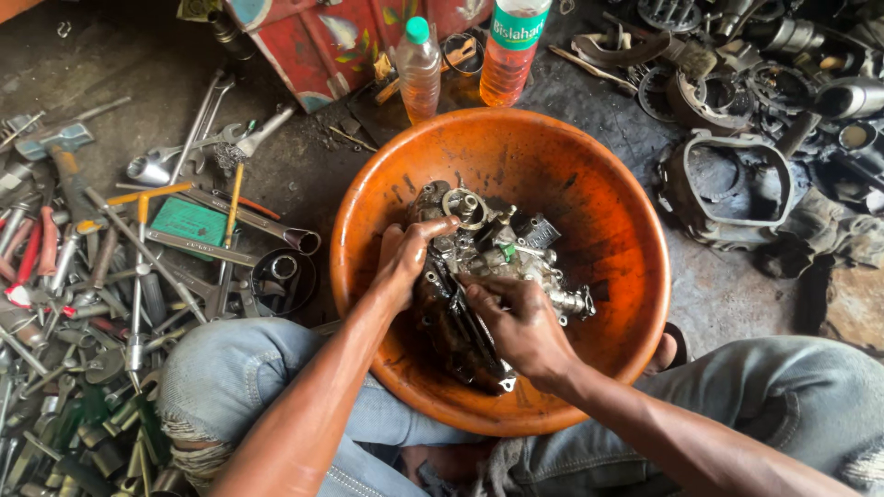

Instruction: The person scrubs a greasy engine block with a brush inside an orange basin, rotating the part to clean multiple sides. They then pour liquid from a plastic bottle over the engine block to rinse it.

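A greasy metal engine part [502, 248] with ports and fittings lies in a big orange plastic basin [608, 193] between my knees. My left hand [405, 260] grips the part's left side, thumb stretched over the top. On the part's lower middle rests my right hand [517, 322], fingers pinched on a dark strip or plate along its underside. What exactly the fingers pinch is hard to tell. Both hands are wet and oily.
Spanners, screwdrivers and sockets [138, 267] litter the floor at left. Two plastic bottles [419, 69] of orange liquid stand behind the basin beside a red painted box [313, 41]. Dark engine housings and scrap parts [737, 184] are piled at right.
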